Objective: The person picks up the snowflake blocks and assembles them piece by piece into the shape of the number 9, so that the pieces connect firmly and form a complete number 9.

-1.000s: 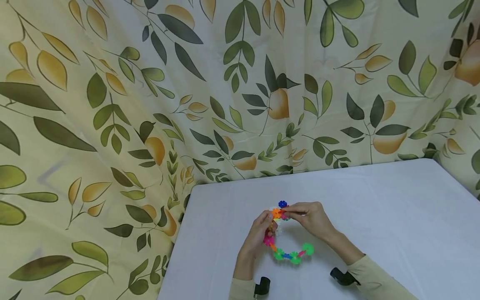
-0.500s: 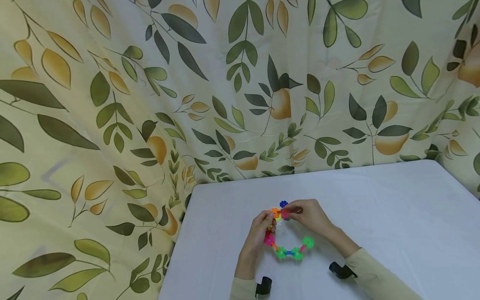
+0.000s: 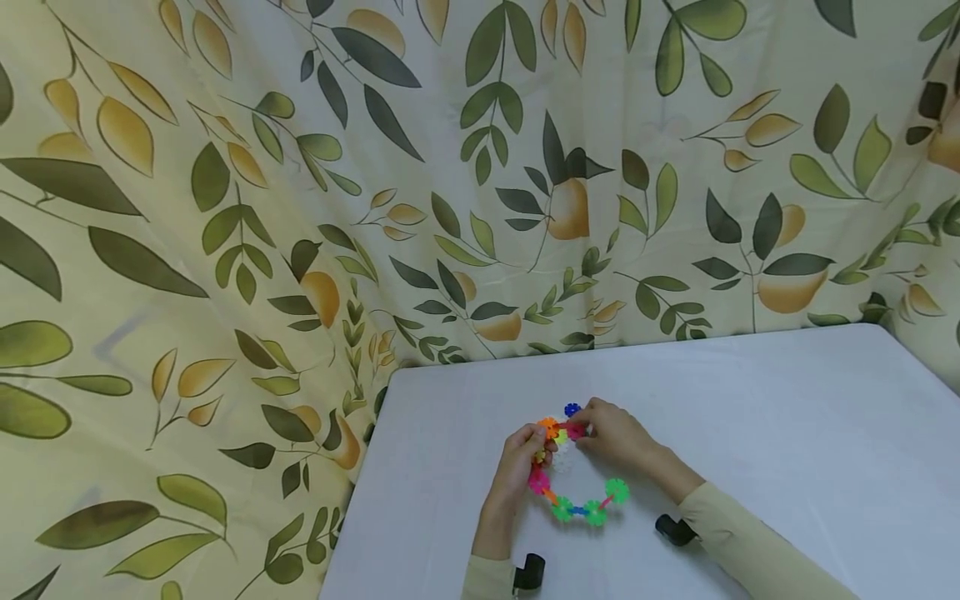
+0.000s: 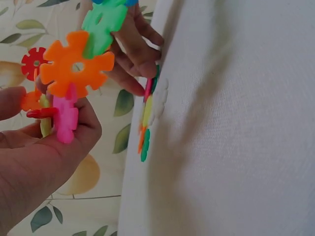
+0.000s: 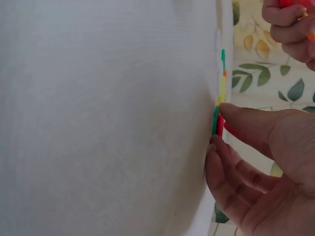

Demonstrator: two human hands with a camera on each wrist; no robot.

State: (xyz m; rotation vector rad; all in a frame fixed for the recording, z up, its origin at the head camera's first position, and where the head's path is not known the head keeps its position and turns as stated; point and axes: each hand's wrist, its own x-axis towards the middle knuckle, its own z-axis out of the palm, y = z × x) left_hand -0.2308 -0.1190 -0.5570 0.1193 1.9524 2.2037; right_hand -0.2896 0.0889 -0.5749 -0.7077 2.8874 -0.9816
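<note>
My left hand point(image 3: 516, 467) holds a curved chain of interlocking plastic snowflake discs. In the head view the chain bends round to a green snowflake disc point(image 3: 617, 490) at its free end. Thumb and fingers of this hand grip its upper part, where an orange snowflake disc point(image 4: 30, 101) carries a red snowflake disc point(image 4: 33, 63). Down at the tabletop, my right hand point(image 3: 621, 433) has thumb and fingertips about the edges of a pink snowflake disc point(image 5: 220, 127), with a dark green disc point(image 5: 215, 121) against it. The hand partly hides both.
Loose discs lie close together by my right hand, among them a yellow one point(image 4: 147, 112), a clear one point(image 4: 160, 101) and a blue one point(image 3: 572, 409). They rest on a white-covered table point(image 3: 750, 433). Behind it hangs a leaf-patterned curtain point(image 3: 660, 125).
My right hand has drawn back from the upper end of the chain and moved slightly right, down to the loose discs. My left hand keeps its hold on the chain.
</note>
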